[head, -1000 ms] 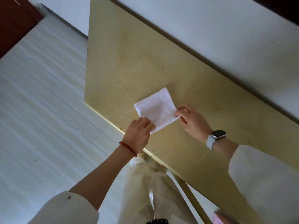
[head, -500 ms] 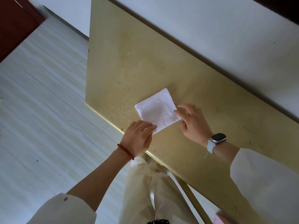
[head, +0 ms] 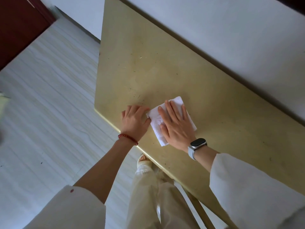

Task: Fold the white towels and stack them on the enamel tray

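A small folded white towel [head: 156,125] lies near the front left corner of a yellow table [head: 148,66]. My right hand [head: 176,124], with a watch on its wrist, lies flat on top of the towel with straight fingers and covers most of it. My left hand [head: 134,120], with a red bead bracelet, rests on the table just left of the towel, its thumb touching the towel's left edge. No enamel tray is in view.
The table's far edge runs along a white wall [head: 214,30]. A pale striped floor [head: 49,104] spreads to the left, with a dark red door [head: 18,25] at the top left. My legs stand against the table's front edge.
Both hands let go of the towel's near corners. My right hand moved onto the towel and flattened on it. My left hand shifted to the towel's left side.
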{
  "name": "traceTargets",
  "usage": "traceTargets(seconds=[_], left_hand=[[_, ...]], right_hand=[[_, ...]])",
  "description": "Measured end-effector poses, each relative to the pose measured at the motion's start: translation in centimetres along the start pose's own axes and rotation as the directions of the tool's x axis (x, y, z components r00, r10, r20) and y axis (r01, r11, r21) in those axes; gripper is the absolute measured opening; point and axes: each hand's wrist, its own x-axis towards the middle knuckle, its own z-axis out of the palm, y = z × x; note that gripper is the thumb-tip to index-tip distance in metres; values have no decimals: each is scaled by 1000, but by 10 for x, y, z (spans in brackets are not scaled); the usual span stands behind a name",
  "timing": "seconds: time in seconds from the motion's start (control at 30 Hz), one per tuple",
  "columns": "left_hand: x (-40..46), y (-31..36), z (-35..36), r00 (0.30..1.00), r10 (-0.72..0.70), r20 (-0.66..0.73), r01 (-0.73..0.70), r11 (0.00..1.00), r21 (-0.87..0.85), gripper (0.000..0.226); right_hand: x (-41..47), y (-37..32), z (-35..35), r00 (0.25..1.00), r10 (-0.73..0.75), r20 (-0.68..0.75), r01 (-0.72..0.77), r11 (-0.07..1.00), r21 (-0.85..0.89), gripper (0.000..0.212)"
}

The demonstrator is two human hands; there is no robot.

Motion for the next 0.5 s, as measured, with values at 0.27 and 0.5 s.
traceTargets(seconds=[0.27,0.5], left_hand=[[15,-5,10,993,63,-99,-53,994,97,23],[-5,-15,1,976,100,-192,-79,990,116,18]], right_hand=[[-1,1,3,999,-30,-19,29,999,-21,54],[0,-1,2,1000,-21,22,22,999,-28,54]])
